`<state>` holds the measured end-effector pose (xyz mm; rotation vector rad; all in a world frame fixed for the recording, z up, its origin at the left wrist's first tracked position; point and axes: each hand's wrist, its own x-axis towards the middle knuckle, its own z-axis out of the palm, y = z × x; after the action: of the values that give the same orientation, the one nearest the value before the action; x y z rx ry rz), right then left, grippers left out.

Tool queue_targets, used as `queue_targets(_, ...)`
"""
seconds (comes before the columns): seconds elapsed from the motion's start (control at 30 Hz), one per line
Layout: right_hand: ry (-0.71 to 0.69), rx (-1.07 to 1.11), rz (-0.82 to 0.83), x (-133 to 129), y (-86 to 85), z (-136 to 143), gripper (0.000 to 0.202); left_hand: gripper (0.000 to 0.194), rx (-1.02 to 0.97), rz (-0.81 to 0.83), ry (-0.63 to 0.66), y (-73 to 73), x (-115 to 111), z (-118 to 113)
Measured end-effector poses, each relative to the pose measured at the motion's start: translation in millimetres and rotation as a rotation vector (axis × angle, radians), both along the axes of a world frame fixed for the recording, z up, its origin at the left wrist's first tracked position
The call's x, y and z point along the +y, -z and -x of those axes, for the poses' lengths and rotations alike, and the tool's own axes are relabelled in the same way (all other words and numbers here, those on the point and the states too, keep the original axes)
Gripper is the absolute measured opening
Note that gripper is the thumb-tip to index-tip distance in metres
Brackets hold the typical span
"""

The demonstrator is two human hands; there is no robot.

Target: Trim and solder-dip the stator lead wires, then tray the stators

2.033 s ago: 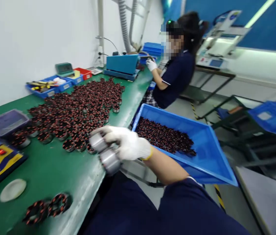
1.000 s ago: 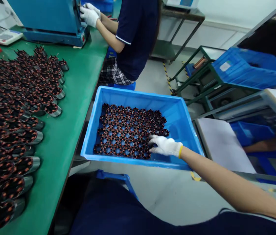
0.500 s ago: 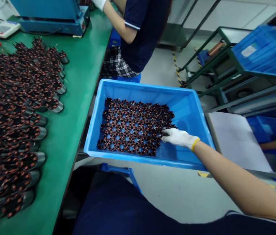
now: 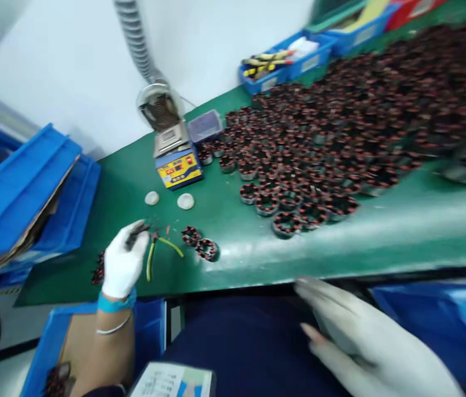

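Note:
My left hand (image 4: pixel 123 262), in a white glove with a blue wristband, is over the left part of the green bench. Its fingers are curled together around a dark patch that I cannot make out. Just right of them lie pliers (image 4: pixel 155 248) with green handles. Two ring-shaped motor stators (image 4: pixel 206 250) with dark and orange windings sit beyond the pliers. Partly hidden behind my left wrist are more stators (image 4: pixel 98 270). My right hand (image 4: pixel 365 336), gloved and blurred, hangs in front of the bench edge, thumb apart from the fingers, with nothing visible in it.
Many stators (image 4: pixel 299 143) crowd the bench's right side. A small yellow-and-blue device (image 4: pixel 179 167) stands under a flexible duct (image 4: pixel 134 38). Two white round pieces (image 4: pixel 185 201) lie before it. Blue bins (image 4: pixel 274 80) line the back; a blue crate (image 4: pixel 47 353) is below left.
The view has swung from the blue crate of stators to the bench. My right hand is out of the crate, and my left hand has come into view.

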<state>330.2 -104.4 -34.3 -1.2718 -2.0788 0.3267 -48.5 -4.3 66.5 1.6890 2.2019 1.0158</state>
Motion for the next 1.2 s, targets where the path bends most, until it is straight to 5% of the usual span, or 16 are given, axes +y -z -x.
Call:
queue_targets(0.1, -0.208, -0.065, -0.223, 48, -21.2, 77, 0.030, 0.050, -0.076, 0.125, 0.044, 22.0, -3, 14)
queue_targets(0.27, -0.169, -0.316, -0.128, 80, -29.4, 142, 0.032, 0.051, -0.099, 0.300, 0.247, 41.3, -4, 27)
queue_targets(0.47, 0.053, -0.673, 0.227, 95, -31.3, 160, 0.031, 0.044, 0.049, 0.319, 0.482, 61.4, 18, 33)
queue_targets(0.6, 0.162, -0.686, 0.423, 127, -40.7, 166, 0.041, 0.038, -0.022, 0.214, 0.506, 78.8, 21, 34)
queue_targets(0.87, -0.022, -0.633, 0.386, 160, -61.5, 200, 0.062, 0.043, -0.218, 0.245, 0.531, 91.1, 13, 32)
queue_targets(1.07, -0.169, -0.710, 0.507, 199, -72.8, 223, 0.066, 0.056, -0.257, 0.248, 0.393, 94.8, 21, 42)
queue_targets(1.2, -0.227, -0.675, 0.542, 209, -79.4, 230, 0.047, 0.054, -0.096, 0.159, 0.340, 98.4, 21, 58)
